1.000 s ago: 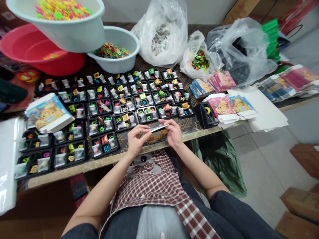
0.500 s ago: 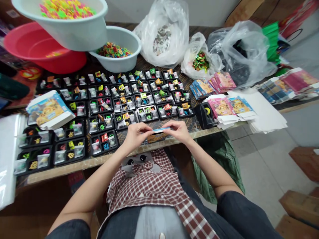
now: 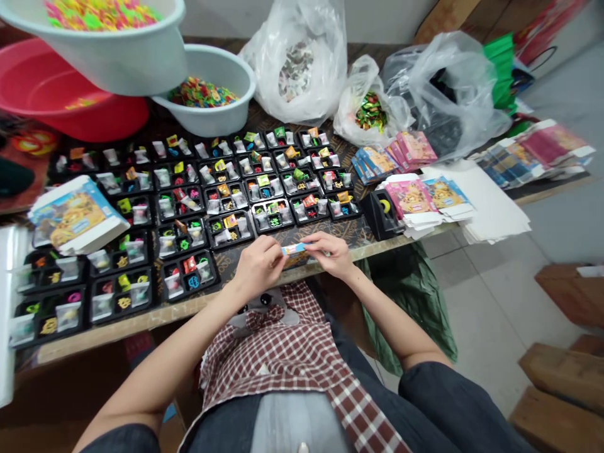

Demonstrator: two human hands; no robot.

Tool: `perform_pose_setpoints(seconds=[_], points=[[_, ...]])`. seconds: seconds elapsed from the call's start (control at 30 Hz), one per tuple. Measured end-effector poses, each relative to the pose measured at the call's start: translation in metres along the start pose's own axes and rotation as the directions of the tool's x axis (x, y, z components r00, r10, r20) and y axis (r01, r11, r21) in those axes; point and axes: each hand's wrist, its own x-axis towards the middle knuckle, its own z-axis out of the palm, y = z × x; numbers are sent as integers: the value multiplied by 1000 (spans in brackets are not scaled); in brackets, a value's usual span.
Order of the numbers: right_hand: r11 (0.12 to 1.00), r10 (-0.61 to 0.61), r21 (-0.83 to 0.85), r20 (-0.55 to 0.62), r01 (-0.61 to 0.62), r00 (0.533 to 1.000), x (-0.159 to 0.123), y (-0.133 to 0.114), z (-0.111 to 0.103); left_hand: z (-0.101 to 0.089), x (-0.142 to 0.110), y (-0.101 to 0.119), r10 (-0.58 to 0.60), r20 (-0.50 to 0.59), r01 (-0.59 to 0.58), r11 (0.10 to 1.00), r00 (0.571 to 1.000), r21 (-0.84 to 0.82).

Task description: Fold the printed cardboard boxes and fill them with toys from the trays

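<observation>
Between my two hands, near the table's front edge, is a small blue printed cardboard box (image 3: 293, 249), seen mostly along one narrow side. My left hand (image 3: 258, 263) pinches its left end with the fingers curled in. At its right end, my right hand (image 3: 333, 253) grips with thumb and fingertips. Much of the box is hidden by the fingers. Just beyond and to the left, rows of black compartment trays (image 3: 230, 228) hold wrapped sweets and small coloured plastic pieces.
Folded box blanks (image 3: 413, 200) lie at right beside a black tape dispenser (image 3: 381, 214). More blanks (image 3: 78, 214) rest over trays at left. Behind stand a pale blue tub (image 3: 212, 119), a red basin (image 3: 117, 119) and plastic bags (image 3: 325, 88). A green sack (image 3: 408, 308) hangs below the edge.
The box has tilted, so more of its printed narrow side shows. My left hand has turned, its fingers curling further around the end. The whole view has shifted slightly.
</observation>
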Motion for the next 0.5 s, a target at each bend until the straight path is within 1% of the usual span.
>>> perform_pose_setpoints(seconds=[0.07, 0.1, 0.13, 0.17, 0.2, 0.23, 0.27, 0.3, 0.33, 0.37, 0.4, 0.43, 0.5], points=[[999, -17, -34, 18, 17, 1000, -3, -3, -5, 5, 8, 6, 9, 69, -11, 999, 998, 31], [998, -16, -69, 3, 16, 1000, -5, -5, -13, 7, 11, 9, 18, 91, -21, 999, 996, 37], [993, -11, -119, -48, 5, 999, -6, -6, -24, 10, 15, 12, 25, 100, -29, 999, 995, 42], [983, -8, -185, -140, -18, 990, -9, -5, -40, 12, 19, 13, 26, 99, -31, 998, 995, 51], [964, -12, -258, -267, -60, 964, -12, -4, -60, 13, 22, 14, 22, 93, -28, 997, 995, 66], [936, -24, -330, -406, -122, 914, -16, -1, -83, 15, 24, 15, 18, 90, -26, 996, 996, 88], [898, -38, -390, -529, -203, 848, -20, 3, -107, 17, 26, 15, 19, 94, -30, 993, 995, 117], [852, -42, -432, -619, -295, 784, -25, 8, -132, 19, 28, 16, 29, 110, -46, 987, 994, 153], [801, -26, -460, -668, -385, 743, -29, 14, -155, 20, 29, 17, 46, 136, -72, 979, 990, 192], [749, 8, -477, -687, -459, 727, -33, 20, -175, 22, 29, 18, 67, 166, -104, 969, 984, 226], [705, 51, -491, -685, -513, 726, -36, 27, -192, 24, 28, 19, 85, 195, -134, 958, 977, 253], [672, 98, -502, -668, -544, 738, -38, 33, -204, 25, 27, 21, 98, 218, -157, 950, 971, 272], [657, 174, -513, -610, -552, 773, -37, 44, -218, 28, 24, 24, 110, 243, -180, 941, 964, 286]])
